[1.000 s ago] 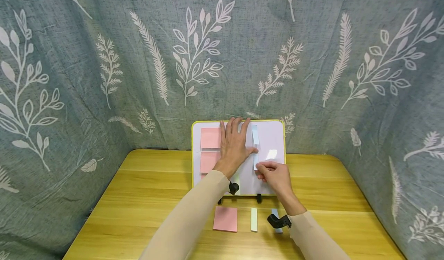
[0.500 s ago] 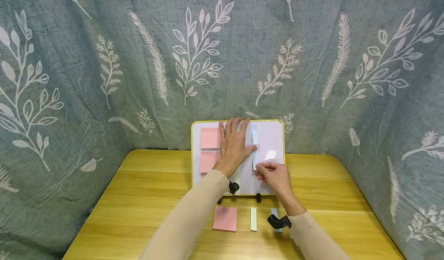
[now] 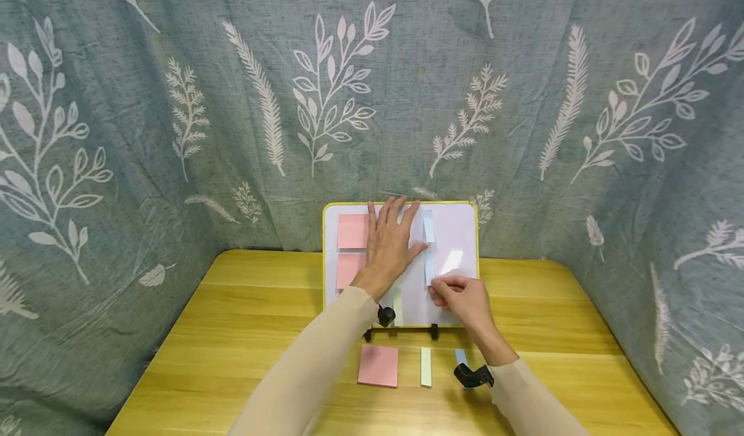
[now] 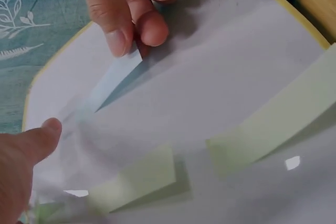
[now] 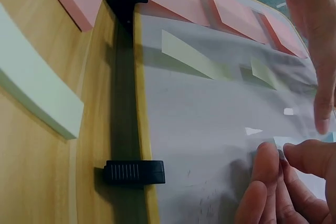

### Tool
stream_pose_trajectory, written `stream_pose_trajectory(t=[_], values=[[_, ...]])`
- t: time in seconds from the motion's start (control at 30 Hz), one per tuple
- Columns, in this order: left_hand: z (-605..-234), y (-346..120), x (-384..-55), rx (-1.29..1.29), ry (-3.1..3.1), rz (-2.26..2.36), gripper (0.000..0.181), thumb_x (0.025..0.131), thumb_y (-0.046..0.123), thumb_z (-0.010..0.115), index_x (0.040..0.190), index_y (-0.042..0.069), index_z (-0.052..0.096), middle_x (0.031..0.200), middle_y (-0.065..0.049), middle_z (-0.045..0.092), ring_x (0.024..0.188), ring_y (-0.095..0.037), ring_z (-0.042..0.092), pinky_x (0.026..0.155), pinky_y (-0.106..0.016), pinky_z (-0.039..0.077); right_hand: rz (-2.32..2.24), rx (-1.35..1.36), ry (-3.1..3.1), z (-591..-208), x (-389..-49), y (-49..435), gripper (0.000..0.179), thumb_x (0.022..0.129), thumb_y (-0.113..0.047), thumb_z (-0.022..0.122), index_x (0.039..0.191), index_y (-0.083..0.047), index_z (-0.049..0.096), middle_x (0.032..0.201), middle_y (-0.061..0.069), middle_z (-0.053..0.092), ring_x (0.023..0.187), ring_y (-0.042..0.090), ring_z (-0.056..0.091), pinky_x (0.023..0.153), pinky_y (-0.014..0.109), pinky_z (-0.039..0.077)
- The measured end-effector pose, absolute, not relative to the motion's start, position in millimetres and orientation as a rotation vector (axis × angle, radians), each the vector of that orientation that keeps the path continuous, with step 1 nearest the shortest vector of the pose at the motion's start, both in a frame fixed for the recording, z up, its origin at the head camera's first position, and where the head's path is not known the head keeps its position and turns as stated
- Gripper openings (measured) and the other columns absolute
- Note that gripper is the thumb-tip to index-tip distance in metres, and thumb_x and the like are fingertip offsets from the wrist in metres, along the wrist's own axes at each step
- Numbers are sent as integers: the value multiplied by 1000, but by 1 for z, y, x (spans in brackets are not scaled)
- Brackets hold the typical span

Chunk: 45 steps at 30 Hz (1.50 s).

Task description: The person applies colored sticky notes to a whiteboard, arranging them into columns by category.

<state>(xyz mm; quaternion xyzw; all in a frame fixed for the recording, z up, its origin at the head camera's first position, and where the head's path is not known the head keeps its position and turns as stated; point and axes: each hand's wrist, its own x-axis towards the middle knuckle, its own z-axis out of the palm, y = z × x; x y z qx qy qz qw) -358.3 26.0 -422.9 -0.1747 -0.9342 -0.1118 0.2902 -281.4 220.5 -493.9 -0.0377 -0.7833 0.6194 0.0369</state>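
Note:
A yellow-edged whiteboard [image 3: 456, 229] leans upright on the table. My left hand [image 3: 389, 245] rests on it with spread fingers reaching its top edge. The left thumb lies close to the upper end of a light blue sticky strip [image 3: 429, 268]. Thumb and forefinger of my right hand [image 3: 467, 299] pinch that strip's lower end, which stands off the board in the left wrist view. Another blue strip [image 3: 428, 226] is stuck directly above. Pink sticky notes [image 3: 351, 231] run down the board's left side. Green strips [image 5: 189, 59] form the middle column, partly hidden by the left hand in the head view.
On the table before the board lie a pink pad [image 3: 378, 366], a green strip pad [image 3: 426, 367] and a blue strip pad [image 3: 461, 357], partly hidden by the right wrist camera [image 3: 473, 376]. Black stand feet [image 5: 134, 172] hold the board's lower edge. A patterned curtain [image 3: 250, 132] hangs behind.
The left thumb has shifted slightly up and left beside the blue strip. The right hand has sunk very slightly, still pinching the strip's lower end.

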Motion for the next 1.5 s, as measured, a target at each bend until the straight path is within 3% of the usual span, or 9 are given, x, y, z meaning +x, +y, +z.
stream_pose_trajectory(t=[0.37, 0.6, 1.03, 1.33, 1.5], values=[[-414, 9, -339, -650, -2388, -400, 63, 105, 47, 89, 160, 25, 67, 173, -5, 60, 163, -30, 56, 145, -70, 25, 1865, -75, -2433, -493, -278, 225, 35, 113, -28, 81, 129, 3, 85, 108, 12, 91, 82, 12, 84, 78, 25, 70], [-418, 1, -326, -758, -2320, -472, 48, 108, 37, 88, 151, 22, 73, 164, -6, 67, 155, -33, 64, 144, -69, 30, 1799, -65, -2464, -492, -271, 228, 33, 112, -26, 81, 124, 4, 86, 106, 14, 91, 79, 12, 82, 77, 22, 69], [-436, -14, -298, -911, -2231, -559, 39, 108, 27, 88, 144, 19, 77, 150, -6, 74, 140, -31, 73, 137, -68, 43, 1644, 82, -2546, -495, -258, 242, 34, 112, -31, 82, 127, 0, 86, 112, 19, 89, 86, 23, 86, 80, 33, 71], [-449, -23, -282, -963, -2232, -518, 35, 110, 29, 85, 143, 20, 77, 147, -4, 74, 139, -28, 73, 134, -62, 49, 1559, 188, -2564, -499, -250, 252, 28, 111, -24, 84, 126, 0, 86, 112, 20, 88, 84, 29, 86, 77, 38, 72], [-457, -27, -272, -979, -2264, -530, 35, 111, 28, 84, 145, 22, 77, 146, -2, 75, 138, -26, 74, 133, -58, 51, 1477, 229, -2613, -502, -247, 258, 26, 111, -25, 83, 125, -3, 87, 110, 18, 88, 86, 30, 87, 74, 33, 69]])
